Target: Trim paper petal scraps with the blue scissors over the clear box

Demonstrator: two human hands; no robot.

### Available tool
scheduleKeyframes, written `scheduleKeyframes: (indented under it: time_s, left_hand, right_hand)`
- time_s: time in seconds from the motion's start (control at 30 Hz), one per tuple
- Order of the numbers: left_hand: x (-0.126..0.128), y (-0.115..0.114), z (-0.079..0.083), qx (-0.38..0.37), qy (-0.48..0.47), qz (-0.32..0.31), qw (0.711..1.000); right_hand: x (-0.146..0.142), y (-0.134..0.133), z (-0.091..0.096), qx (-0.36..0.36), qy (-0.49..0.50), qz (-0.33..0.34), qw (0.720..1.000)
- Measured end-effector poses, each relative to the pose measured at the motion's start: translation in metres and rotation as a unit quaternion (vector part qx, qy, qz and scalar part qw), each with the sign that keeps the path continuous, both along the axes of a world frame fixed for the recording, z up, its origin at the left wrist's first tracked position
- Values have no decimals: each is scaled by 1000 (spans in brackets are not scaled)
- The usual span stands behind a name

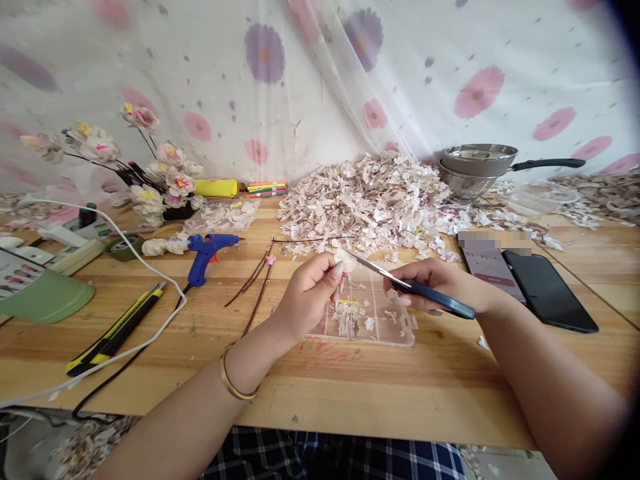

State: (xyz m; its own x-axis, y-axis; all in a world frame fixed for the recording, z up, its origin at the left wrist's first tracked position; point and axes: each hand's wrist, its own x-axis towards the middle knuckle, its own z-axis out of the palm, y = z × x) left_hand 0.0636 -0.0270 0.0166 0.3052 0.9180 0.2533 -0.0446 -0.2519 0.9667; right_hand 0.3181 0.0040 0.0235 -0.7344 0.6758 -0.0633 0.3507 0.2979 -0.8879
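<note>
Between thumb and fingers, my left hand point(316, 283) pinches a small pale, papery piece point(346, 260). My right hand point(425, 283) is wrapped around the dark handles of a pair of scissors point(435, 298). The scissors' blades point left and reach the papery piece; whether they cut into it I cannot tell. Beneath both hands lies a clear divided plastic box point(385, 339) with pale scraps in its compartments. Left of my left hand are thin brown stems point(257, 297), one with a small pink piece at its top.
A heap of pale flakes point(365, 200) spreads behind my hands. Metal bowls and a strainer point(480, 160) stand back right, phones point(550, 290) lie right. To the left are a blue glue gun point(205, 257), a utility knife point(115, 330), a white cable point(150, 267) and handmade flowers point(173, 180).
</note>
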Motion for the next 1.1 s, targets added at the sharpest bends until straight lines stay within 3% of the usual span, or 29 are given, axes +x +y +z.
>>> scheduleKeyframes:
  time_s: [0.4,1.1]
  left_hand:
    - [-2,-2,2,-53,-29,-16,998]
    - [-3,1,-1,-66,-54,-33,996]
  right_hand:
    - [2,-1,3,-4,-25,-12,1000]
    - [0,-2,6,-79,-23,-18,996]
